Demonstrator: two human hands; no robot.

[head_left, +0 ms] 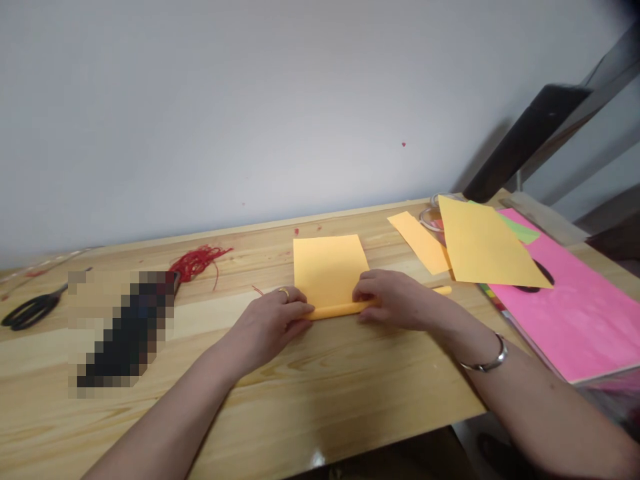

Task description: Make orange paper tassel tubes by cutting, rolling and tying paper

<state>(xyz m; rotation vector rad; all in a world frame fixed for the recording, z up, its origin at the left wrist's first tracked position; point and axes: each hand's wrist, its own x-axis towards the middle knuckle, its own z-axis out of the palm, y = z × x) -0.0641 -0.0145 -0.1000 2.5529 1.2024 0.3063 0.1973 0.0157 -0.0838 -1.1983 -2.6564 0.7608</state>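
Wooden surface (320,387) stands against pale wall (225,113). Left hand (267,323) and right hand (397,300): fingers (300,311) bent, nearly closed, both holding yellow roll (340,311) along near edge of yellow sheet (330,270), mid-surface. Strip (423,243) lies beyond right hand, then yellow paper (487,243) overlapping pink sheet (575,307). Leftward: red thread (196,263), blurred dark object (127,333), scissors (49,302).

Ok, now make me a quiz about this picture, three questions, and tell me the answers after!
1. True or false: the left hand and the right hand both touch the yellow roll.
2. What colour is the thread? A) blue B) red C) green
3. Fill in: the bracelet is on the person's ____ arm.

Key: 1 true; 2 B; 3 right.
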